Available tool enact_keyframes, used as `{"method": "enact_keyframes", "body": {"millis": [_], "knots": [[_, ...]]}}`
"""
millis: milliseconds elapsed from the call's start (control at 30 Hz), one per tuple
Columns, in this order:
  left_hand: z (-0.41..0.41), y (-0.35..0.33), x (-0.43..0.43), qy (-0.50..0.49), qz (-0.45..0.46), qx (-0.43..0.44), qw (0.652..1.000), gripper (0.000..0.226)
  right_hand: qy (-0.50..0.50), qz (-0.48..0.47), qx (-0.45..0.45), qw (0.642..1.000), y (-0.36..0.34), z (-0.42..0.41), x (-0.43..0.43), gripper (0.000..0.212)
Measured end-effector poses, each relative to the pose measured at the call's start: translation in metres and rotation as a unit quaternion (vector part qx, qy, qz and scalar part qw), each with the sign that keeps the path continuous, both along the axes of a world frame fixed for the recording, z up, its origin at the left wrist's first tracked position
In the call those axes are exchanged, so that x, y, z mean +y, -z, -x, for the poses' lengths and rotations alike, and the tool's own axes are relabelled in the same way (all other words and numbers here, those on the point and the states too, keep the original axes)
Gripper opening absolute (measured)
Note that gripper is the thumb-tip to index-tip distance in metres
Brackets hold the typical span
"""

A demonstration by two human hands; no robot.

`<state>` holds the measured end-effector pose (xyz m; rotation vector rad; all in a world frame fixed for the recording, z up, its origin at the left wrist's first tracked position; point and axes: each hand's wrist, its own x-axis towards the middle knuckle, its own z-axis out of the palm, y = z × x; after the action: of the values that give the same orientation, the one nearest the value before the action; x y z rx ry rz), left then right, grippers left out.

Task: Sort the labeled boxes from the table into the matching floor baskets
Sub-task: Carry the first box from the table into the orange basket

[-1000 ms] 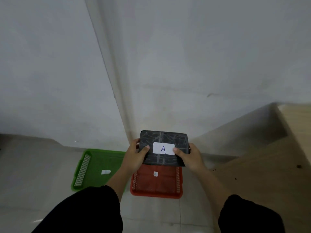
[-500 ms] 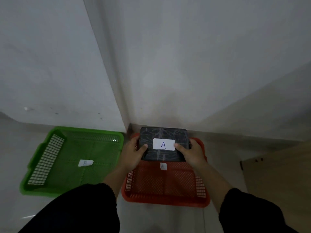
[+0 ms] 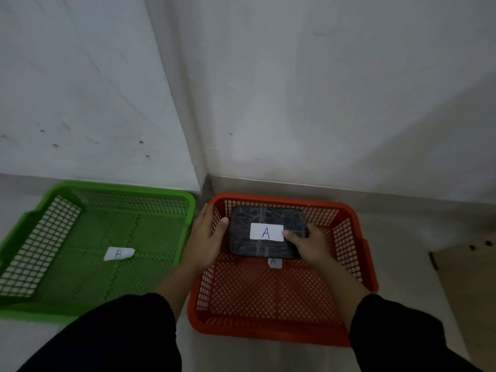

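A black box with a white label "A" lies low inside the red floor basket, toward its far side. My right hand grips the box's right edge, thumb on the label. Over the basket's left rim sits my left hand, fingers stretched out and apart, thumb tip by the box's left edge. A small tag marked "A" shows on the basket floor just under the box. Left of it stands the green basket with a tag marked "B".
Both baskets sit on a pale floor against a white wall corner. A light brown wooden panel stands at the right edge. My dark sleeves fill the bottom of the view.
The box has gone down from above the red basket into it. My left hand's fingers have come off the box and now lie over the rim. The view has dropped closer.
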<state>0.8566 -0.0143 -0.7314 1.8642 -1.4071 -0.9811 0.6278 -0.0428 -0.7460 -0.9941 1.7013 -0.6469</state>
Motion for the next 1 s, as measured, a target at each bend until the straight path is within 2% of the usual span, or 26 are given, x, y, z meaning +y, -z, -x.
{"method": "enact_keyframes", "body": {"millis": [500, 667, 833, 1000], "knots": [[-0.001, 0.001, 0.003, -0.002, -0.001, 0.020, 1.000, 0.061, 0.002, -0.002, -0.014, 1.000, 0.014, -0.035, -0.002, 0.044], [-0.001, -0.013, 0.004, -0.003, -0.016, 0.032, 0.999, 0.060, -0.029, -0.013, 0.007, 0.999, -0.004, -0.027, 0.004, 0.053], [0.007, -0.081, 0.013, 0.029, -0.078, 0.019, 0.996, 0.053, -0.058, -0.031, 0.067, 0.996, -0.081, -0.006, 0.023, 0.056], [0.025, -0.220, 0.020, 0.088, -0.128, 0.010, 0.988, 0.040, -0.097, -0.024, 0.108, 0.989, -0.228, 0.015, 0.035, 0.054]]}}
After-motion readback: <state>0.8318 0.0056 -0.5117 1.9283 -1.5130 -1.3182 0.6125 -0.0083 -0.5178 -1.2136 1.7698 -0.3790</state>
